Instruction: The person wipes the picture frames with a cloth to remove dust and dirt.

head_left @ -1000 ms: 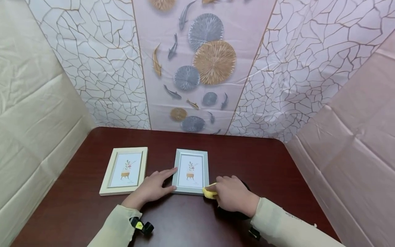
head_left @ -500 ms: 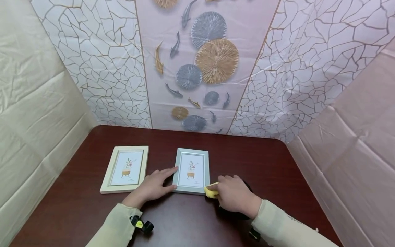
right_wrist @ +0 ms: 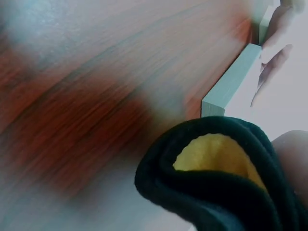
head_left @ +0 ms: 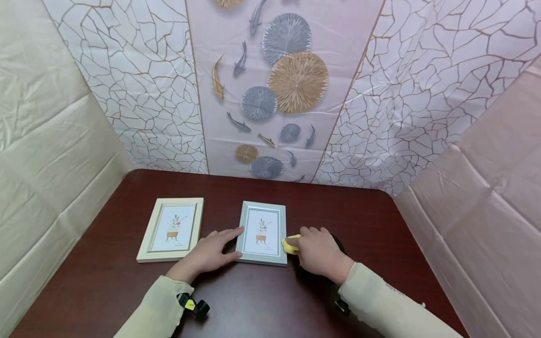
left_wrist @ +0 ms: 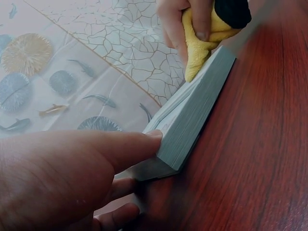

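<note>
A pale blue-grey picture frame (head_left: 261, 233) with a potted-plant print lies face up on the dark red table. My left hand (head_left: 210, 253) rests at its left side, with thumb and index fingertip touching the border. The left wrist view shows that thumb (left_wrist: 134, 147) extended onto the frame's edge. In my right hand (head_left: 321, 253) I grip a bunched cloth (head_left: 291, 244), yellow on one face and dark on the other. Its yellow part sits at the frame's right border. In the right wrist view the folded dark side of the cloth (right_wrist: 207, 127) hangs near the frame's corner (right_wrist: 214, 107).
To the left lies a cream picture frame (head_left: 152, 256) with a similar print, close beside my left forearm. A patterned curtain (head_left: 262, 126) stands behind the table (head_left: 253, 300), and plain beige cloth walls (head_left: 55, 188) flank both sides.
My right hand has moved the cloth from the blue-grey frame's lower right corner up along its right border. My left hand keeps its place on the left side.
</note>
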Demonstrator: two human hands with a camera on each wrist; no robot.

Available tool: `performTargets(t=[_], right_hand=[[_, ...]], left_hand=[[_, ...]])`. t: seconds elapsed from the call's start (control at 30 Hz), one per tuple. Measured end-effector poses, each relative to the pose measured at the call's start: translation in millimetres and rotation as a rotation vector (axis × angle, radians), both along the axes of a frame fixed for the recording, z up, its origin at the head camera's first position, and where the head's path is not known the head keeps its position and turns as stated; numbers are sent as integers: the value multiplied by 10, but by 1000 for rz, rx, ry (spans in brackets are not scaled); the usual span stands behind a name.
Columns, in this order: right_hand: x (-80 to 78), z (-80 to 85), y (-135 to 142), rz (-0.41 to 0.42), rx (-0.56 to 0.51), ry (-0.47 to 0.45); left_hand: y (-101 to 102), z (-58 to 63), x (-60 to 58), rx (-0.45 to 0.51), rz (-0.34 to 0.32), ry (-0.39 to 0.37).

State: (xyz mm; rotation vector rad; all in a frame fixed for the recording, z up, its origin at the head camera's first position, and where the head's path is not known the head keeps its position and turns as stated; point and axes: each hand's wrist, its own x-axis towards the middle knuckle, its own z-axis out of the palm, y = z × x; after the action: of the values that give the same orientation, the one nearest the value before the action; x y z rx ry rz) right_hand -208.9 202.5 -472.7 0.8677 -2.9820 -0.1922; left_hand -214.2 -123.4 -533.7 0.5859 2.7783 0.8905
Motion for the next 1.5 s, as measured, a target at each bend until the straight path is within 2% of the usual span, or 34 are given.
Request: performTargets(t=[0.17, 0.53, 0.8, 1.0, 1.23, 1.5], right_hand=[[-17, -2, -43, -13, 9, 2], [-120, -59, -167, 20, 52, 84], [-234, -19, -260, -22, 105, 55], [-290, 11, -286, -45, 108, 24], [-388, 17, -279, -69, 115, 26], [-494, 31, -314, -109, 108, -25]], left_hand=[[-17, -22, -9, -2, 8, -6], [-44, -12, -27, -14, 2, -1], [-15, -1, -24, -14, 0, -5], [-7, 33, -25, -24, 4, -8], [10, 24, -41, -17, 5, -12], [-3, 1, -15, -8, -1, 6]])
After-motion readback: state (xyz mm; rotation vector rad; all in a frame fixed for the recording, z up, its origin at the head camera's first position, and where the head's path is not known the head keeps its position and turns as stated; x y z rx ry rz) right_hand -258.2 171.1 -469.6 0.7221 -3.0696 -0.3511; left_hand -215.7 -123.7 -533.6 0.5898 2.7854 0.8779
